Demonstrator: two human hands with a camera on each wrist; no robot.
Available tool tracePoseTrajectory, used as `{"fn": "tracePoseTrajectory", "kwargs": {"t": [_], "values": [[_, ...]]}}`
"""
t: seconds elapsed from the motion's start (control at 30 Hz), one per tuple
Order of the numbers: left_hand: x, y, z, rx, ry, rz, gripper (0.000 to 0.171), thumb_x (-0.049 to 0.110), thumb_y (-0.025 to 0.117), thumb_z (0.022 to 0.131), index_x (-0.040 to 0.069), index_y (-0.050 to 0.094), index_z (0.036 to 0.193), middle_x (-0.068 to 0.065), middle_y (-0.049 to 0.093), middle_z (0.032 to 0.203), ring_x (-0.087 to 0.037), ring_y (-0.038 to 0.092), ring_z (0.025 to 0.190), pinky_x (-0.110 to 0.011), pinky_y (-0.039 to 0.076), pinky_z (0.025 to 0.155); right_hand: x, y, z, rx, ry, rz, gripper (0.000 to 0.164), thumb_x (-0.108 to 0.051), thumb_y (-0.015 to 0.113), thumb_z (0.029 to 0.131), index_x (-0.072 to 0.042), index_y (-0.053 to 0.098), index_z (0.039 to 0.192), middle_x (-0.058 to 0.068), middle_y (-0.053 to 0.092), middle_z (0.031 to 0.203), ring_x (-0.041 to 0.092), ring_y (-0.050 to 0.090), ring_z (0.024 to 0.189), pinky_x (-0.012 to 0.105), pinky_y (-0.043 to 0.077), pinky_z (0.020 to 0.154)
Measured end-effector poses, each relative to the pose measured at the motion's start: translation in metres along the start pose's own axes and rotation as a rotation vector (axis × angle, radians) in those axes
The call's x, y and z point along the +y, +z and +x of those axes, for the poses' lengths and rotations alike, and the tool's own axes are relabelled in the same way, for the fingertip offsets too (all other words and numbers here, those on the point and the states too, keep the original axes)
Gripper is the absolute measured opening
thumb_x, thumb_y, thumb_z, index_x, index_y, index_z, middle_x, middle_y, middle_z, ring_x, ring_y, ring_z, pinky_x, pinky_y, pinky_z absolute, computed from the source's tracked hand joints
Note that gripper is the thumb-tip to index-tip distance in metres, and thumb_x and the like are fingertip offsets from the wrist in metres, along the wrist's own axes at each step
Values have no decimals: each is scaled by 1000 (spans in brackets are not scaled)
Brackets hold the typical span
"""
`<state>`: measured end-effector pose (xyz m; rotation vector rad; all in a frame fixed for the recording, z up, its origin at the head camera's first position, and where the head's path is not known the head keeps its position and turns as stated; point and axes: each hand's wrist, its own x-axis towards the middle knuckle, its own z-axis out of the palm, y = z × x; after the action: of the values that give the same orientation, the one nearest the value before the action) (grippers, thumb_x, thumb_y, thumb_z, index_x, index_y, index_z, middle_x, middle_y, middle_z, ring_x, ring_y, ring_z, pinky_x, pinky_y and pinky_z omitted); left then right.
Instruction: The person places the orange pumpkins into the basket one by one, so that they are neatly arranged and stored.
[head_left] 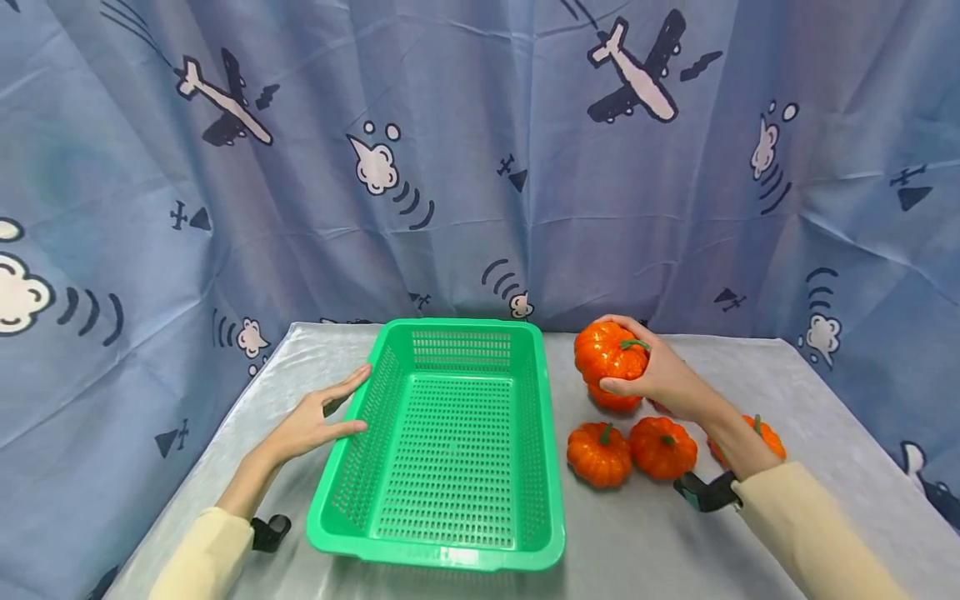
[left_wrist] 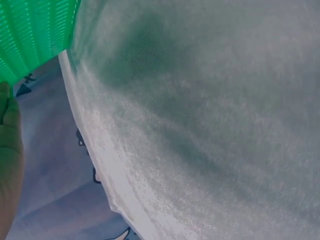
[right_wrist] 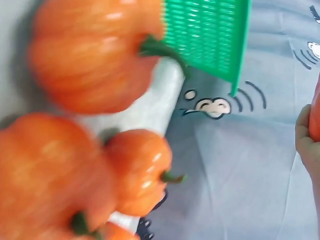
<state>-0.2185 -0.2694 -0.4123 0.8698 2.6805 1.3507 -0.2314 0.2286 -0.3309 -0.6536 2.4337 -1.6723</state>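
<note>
A green plastic basket [head_left: 435,553] with perforated walls stands upright on the table, and nothing lies in it. My left hand [head_left: 311,423] is at its left rim, fingers and thumb extended and touching or nearly touching the side; in the left wrist view only part of that hand [left_wrist: 9,155] shows beside the basket wall [left_wrist: 37,35]. To the right of the basket, my right hand [head_left: 671,379] grips a small orange pumpkin [head_left: 609,352] with a green stem, held above another pumpkin [head_left: 615,400]. At the right wrist view's edge, the held pumpkin [right_wrist: 315,117] is mostly cut off.
More orange pumpkins sit right of the basket: one near its side [head_left: 599,456], one beside that [head_left: 663,448], and one partly behind my right forearm [head_left: 765,437]. A pale cloth covers the table [head_left: 622,542]. Behind hangs a blue curtain [head_left: 457,242] printed with airplanes.
</note>
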Motion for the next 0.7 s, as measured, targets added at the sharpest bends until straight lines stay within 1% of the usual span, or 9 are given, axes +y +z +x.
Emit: {"fn": "tracePoseTrajectory", "kwargs": {"t": [0.1, 0.13, 0.2, 0.37, 0.57, 0.7], "values": [[1, 1, 1, -5, 4, -3, 76, 18, 70, 88, 17, 29, 152, -4, 21, 158, -36, 23, 142, -61, 25, 108, -3, 6, 16, -15, -26, 14, 67, -10, 73, 85, -20, 37, 141, 12, 49, 124, 26, 58, 97, 33, 56, 76], [1, 1, 1, -5, 6, -2, 76, 18, 70, 88, 17, 29, 152, -4, 21, 158, -36, 23, 142, -61, 25, 108, -4, 8, 22, -19, -37, 19, 67, -10, 73, 85, -20, 38, 141, 12, 49, 123, 26, 58, 98, 33, 56, 79], [2, 1, 0, -2, 8, -5, 76, 18, 70, 88, 16, 29, 152, -5, 22, 158, -36, 22, 142, -61, 25, 108, -5, 13, 33, -22, -60, 29, 66, -9, 73, 84, -19, 39, 140, 12, 50, 122, 26, 58, 98, 33, 56, 78], [2, 2, -1, 8, 9, 1, 76, 18, 71, 87, 14, 30, 152, -7, 22, 157, -37, 23, 141, -61, 26, 107, -9, 27, 59, -31, -75, 111, 65, -6, 73, 83, -15, 40, 138, 13, 50, 123, 29, 54, 101, 32, 56, 78], [1, 2, -1, 20, -5, 44, 77, 23, 72, 86, 18, 31, 152, -6, 24, 157, -36, 23, 141, -66, 25, 105, -14, 37, 81, -41, -80, 155, 64, -7, 73, 83, -14, 40, 138, 14, 48, 126, 29, 52, 104, 31, 54, 81], [2, 0, 1, 22, -7, 46, 78, 23, 72, 86, 19, 31, 152, -6, 24, 157, -35, 22, 142, -68, 24, 105, -21, 41, 93, -45, -85, 183, 64, -6, 73, 82, -14, 41, 137, 13, 47, 126, 30, 51, 106, 30, 54, 81]]}}
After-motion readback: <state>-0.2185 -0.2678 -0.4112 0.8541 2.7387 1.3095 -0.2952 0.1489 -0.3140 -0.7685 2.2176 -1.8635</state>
